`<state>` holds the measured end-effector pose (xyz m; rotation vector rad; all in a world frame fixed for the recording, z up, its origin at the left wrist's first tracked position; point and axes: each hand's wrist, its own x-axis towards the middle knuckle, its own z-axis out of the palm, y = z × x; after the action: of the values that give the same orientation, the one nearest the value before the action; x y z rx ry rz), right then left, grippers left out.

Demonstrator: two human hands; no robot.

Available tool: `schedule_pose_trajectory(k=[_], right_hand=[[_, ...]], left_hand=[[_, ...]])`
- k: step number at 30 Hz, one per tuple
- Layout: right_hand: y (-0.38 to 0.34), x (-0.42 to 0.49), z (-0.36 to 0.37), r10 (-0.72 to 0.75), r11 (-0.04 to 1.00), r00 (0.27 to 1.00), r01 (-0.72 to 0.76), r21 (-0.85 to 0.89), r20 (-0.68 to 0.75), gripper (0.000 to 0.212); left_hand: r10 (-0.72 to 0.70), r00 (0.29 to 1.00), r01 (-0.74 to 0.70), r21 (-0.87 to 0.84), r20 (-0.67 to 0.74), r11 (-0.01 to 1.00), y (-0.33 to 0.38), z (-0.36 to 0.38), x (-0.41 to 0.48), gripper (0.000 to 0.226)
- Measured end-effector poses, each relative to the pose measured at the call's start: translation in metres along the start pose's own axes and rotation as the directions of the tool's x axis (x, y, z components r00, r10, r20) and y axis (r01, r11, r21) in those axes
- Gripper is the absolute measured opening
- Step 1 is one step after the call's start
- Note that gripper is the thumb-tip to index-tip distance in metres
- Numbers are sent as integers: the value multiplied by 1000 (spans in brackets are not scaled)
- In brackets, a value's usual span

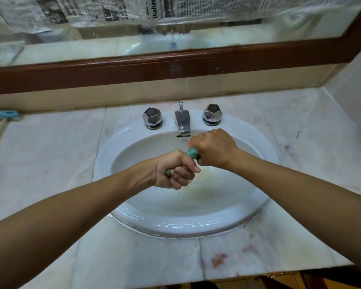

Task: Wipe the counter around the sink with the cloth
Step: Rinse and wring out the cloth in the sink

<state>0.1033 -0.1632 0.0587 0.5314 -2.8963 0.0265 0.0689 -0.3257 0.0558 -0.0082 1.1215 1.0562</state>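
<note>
A green cloth [191, 152] is twisted into a tight roll above the white oval sink [133, 217]. My left hand [175, 170] grips its near end and my right hand [214, 148] grips its far end, both fists closed around it. Most of the cloth is hidden inside the fists. The pale marble counter [50, 163] surrounds the sink, with reddish stains [218, 259] near its front edge. Yellowish discolouration shows in the basin below my hands.
A chrome faucet [182, 120] stands behind the basin between two chrome knobs [152, 117] [212, 114]. A brown-framed mirror [175, 65] partly covered with newspaper runs along the back. A blue-handled object [4, 114] lies at the far left. A tiled wall [352, 90] bounds the right side.
</note>
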Motion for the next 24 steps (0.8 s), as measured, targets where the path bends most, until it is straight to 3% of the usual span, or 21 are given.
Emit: schedule_pose_trajectory(k=[2,4,6,8,9,11,13,15,18,21,24], right_hand=[[1,1,-3,-14,1000,999,14,5,-51,28],[0,2,-5,-39,999,994,41,19,-97,27],[0,0,-8,-43,996,994,50,71,-99,31],[-2,-6,-12,-40,990,997,48,135,-63,31],[-4,-12,-13,-25,985,999,28,171,-19,26],[-11,-21,-18,53,965,983,-95,246,175,19],[-19,-32,-20,125,874,919,-281,397,374,19],[-26,-39,-23,131,713,861,-427,557,492,34],[-29,-46,-26,29,281,739,-653,704,673,40],[-34,-48,-21,-144,-122,650,-760,639,746,38],[-43,-44,-14,-289,-371,576,-804,465,765,39]], left_hand=[[11,992,9,-155,129,988,-2,1,-1,45],[30,985,7,-219,167,976,-2,3,-5,56],[24,997,-15,-119,78,993,-1,11,-13,52],[85,985,-55,195,-150,979,0,20,-24,41],[168,947,-40,416,-275,908,1,26,-30,39],[368,836,103,776,-406,622,2,32,-40,28],[518,758,268,913,-396,306,-2,31,-43,18],[640,688,367,925,-341,98,-11,25,-41,14],[778,598,393,916,-192,-76,-33,14,-34,25],[875,484,362,913,-10,-190,-59,0,-34,40],[916,402,423,884,13,-198,-83,-13,-43,55]])
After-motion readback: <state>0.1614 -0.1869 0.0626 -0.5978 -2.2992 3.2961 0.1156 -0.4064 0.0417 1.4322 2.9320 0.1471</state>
